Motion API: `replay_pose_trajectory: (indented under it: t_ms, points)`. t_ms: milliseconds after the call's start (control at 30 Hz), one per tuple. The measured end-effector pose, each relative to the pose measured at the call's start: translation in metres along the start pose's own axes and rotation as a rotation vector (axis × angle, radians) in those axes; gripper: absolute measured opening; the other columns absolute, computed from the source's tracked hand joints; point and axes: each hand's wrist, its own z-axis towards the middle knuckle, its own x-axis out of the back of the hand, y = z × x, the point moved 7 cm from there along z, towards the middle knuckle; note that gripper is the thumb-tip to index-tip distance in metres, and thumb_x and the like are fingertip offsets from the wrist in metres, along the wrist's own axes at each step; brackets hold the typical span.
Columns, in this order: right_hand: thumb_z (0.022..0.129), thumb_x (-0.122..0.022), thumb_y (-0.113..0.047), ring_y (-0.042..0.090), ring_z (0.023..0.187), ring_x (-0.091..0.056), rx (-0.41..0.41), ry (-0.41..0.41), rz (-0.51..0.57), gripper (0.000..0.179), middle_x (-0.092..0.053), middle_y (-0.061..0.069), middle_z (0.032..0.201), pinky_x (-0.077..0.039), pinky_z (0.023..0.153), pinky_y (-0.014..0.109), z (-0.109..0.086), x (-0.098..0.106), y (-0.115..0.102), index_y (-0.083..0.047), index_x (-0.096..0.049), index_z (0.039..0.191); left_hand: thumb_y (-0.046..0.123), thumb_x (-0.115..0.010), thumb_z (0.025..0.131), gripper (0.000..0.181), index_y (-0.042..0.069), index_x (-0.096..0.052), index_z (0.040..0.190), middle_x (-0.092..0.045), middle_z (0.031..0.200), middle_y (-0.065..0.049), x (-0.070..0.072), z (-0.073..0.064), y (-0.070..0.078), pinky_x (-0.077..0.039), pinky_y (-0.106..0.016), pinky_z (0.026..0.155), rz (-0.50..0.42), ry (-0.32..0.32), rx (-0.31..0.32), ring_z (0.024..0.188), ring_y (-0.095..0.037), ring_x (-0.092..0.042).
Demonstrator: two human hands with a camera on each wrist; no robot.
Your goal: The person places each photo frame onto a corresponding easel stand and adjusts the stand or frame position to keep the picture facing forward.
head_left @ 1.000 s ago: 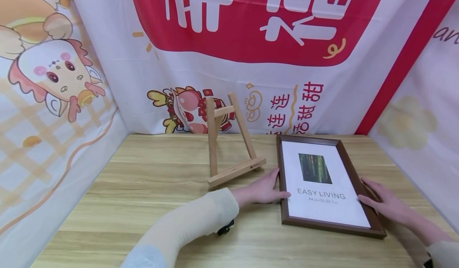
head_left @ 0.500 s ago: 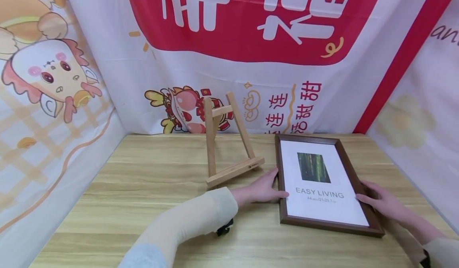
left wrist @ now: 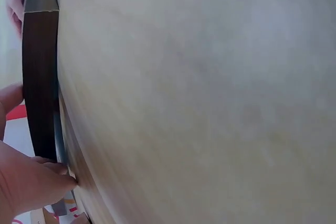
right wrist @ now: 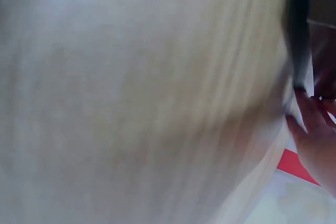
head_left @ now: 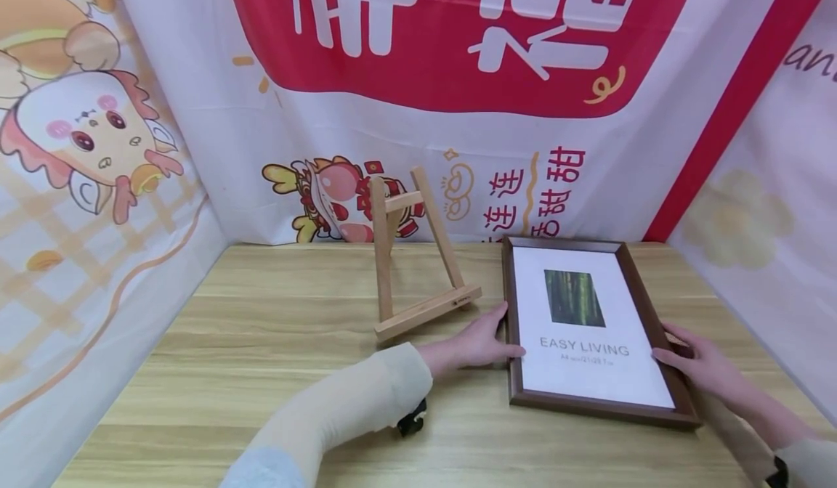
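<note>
A dark brown picture frame [head_left: 585, 402], with a white "EASY LIVING" sheet behind its front, is at the right of the table, its far end tilted slightly up. My left hand [head_left: 480, 339] grips its left side, thumb on the front face; in the left wrist view the fingers [left wrist: 52, 169] reach under the edge. On the opposite side my right hand [head_left: 702, 364] holds the frame with the thumb on top. The right wrist view shows fingers [right wrist: 310, 108] at the frame's underside. Left of the frame stands a small wooden easel [head_left: 428, 314].
The wood-grain table [head_left: 261, 372] extends to the left and front of the easel. Printed cloth [head_left: 418, 88] hangs close behind the table, and more cloth [head_left: 131, 328] lines both sides.
The far end of the picture frame has risen slightly off the table, while its near edge has hardly moved. Both hands keep their hold. The easel stands as before.
</note>
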Motion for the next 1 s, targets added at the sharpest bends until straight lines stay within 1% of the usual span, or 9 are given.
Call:
replay_pose_trajectory:
  t_ms: [167, 233, 333, 467, 667, 733, 800, 933, 1000]
  points:
    - [0.098, -0.059, -0.024, 0.059, 0.121, -0.038, -0.003, 0.032, 0.073, 0.072, -0.024, 0.044, 0.143, -0.041, 0.073, 0.007, 0.000, 0.007, -0.003, 0.013, -0.020, 0.147, 0.035, -0.075, 0.086, 0.096, 0.009, -0.015, 0.156, -0.021, 0.158, -0.008, 0.002, -0.001, 0.003, -0.025, -0.030, 0.114, -0.067, 0.046, -0.011, 0.141, -0.021, -0.028]
    - [0.099, -0.059, -0.021, 0.057, 0.119, -0.040, 0.012, 0.058, 0.100, 0.071, -0.023, 0.044, 0.143, -0.040, 0.070, 0.004, 0.000, 0.011, -0.005, 0.013, -0.019, 0.147, 0.033, -0.075, 0.086, 0.095, 0.011, -0.014, 0.156, -0.021, 0.158, -0.008, 0.004, -0.002, 0.006, -0.025, -0.031, 0.114, -0.097, 0.063, -0.023, 0.141, -0.021, -0.028]
    - [0.098, -0.060, -0.018, 0.021, 0.112, -0.057, 0.031, 0.107, 0.143, 0.071, -0.022, 0.043, 0.144, -0.042, 0.070, 0.004, 0.000, 0.019, -0.009, 0.012, -0.020, 0.147, 0.030, -0.074, 0.087, 0.095, 0.014, -0.012, 0.157, -0.021, 0.158, -0.007, 0.009, -0.003, 0.011, -0.024, -0.030, 0.114, -0.165, 0.078, -0.047, 0.141, -0.020, -0.028]
    - [0.098, -0.060, -0.016, -0.022, 0.093, -0.041, 0.062, 0.141, 0.209, 0.071, -0.017, 0.043, 0.145, -0.043, 0.070, 0.004, 0.000, 0.029, -0.017, 0.012, -0.017, 0.148, 0.021, -0.075, 0.087, 0.096, 0.013, -0.009, 0.156, -0.030, 0.154, -0.011, 0.019, -0.005, 0.020, -0.032, -0.026, 0.109, -0.275, 0.098, -0.120, 0.134, -0.019, -0.040]
    - [0.100, -0.056, -0.019, -0.020, 0.094, -0.044, 0.092, 0.147, 0.226, 0.072, -0.018, 0.040, 0.147, -0.048, 0.070, 0.009, 0.000, 0.040, -0.037, -0.003, -0.011, 0.154, 0.009, -0.075, 0.086, 0.097, 0.017, -0.009, 0.156, -0.029, 0.154, -0.013, 0.033, -0.014, 0.030, -0.053, -0.019, 0.081, -0.361, 0.155, -0.194, 0.109, -0.018, -0.061]
    - [0.100, -0.056, -0.018, -0.017, 0.094, -0.047, 0.110, 0.156, 0.247, 0.071, -0.034, 0.024, 0.145, -0.051, 0.070, 0.012, 0.001, 0.043, -0.042, -0.012, -0.013, 0.156, 0.010, -0.074, 0.086, 0.097, 0.020, -0.008, 0.157, -0.022, 0.157, -0.009, 0.038, -0.020, 0.033, -0.053, -0.017, 0.079, -0.346, 0.179, -0.209, 0.108, -0.016, -0.061]
    - [0.101, -0.054, -0.020, -0.015, 0.097, -0.047, 0.115, 0.158, 0.242, 0.069, -0.038, 0.021, 0.141, -0.052, 0.070, 0.013, 0.002, 0.044, -0.047, -0.023, -0.014, 0.157, 0.010, -0.073, 0.087, 0.096, 0.022, -0.008, 0.157, -0.021, 0.158, -0.008, 0.043, -0.025, 0.036, -0.053, -0.018, 0.079, -0.335, 0.200, -0.244, 0.106, -0.016, -0.061]
    - [0.102, -0.051, -0.020, -0.011, 0.106, -0.042, 0.139, 0.149, 0.243, 0.067, -0.032, 0.027, 0.144, -0.049, 0.074, 0.010, 0.006, 0.041, -0.057, -0.029, -0.012, 0.156, 0.009, -0.072, 0.088, 0.095, 0.023, -0.008, 0.157, -0.020, 0.158, -0.005, 0.054, -0.036, 0.041, -0.052, -0.023, 0.087, -0.311, 0.244, -0.320, 0.109, -0.017, -0.060]
    - [0.102, -0.050, -0.019, -0.008, 0.111, -0.040, 0.156, 0.146, 0.257, 0.067, -0.026, 0.029, 0.149, -0.047, 0.076, 0.008, 0.010, 0.038, -0.064, -0.030, -0.012, 0.156, 0.009, -0.072, 0.088, 0.096, 0.026, -0.008, 0.157, -0.021, 0.158, -0.004, 0.059, -0.042, 0.039, -0.055, -0.025, 0.081, -0.302, 0.271, -0.328, 0.108, -0.017, -0.059]
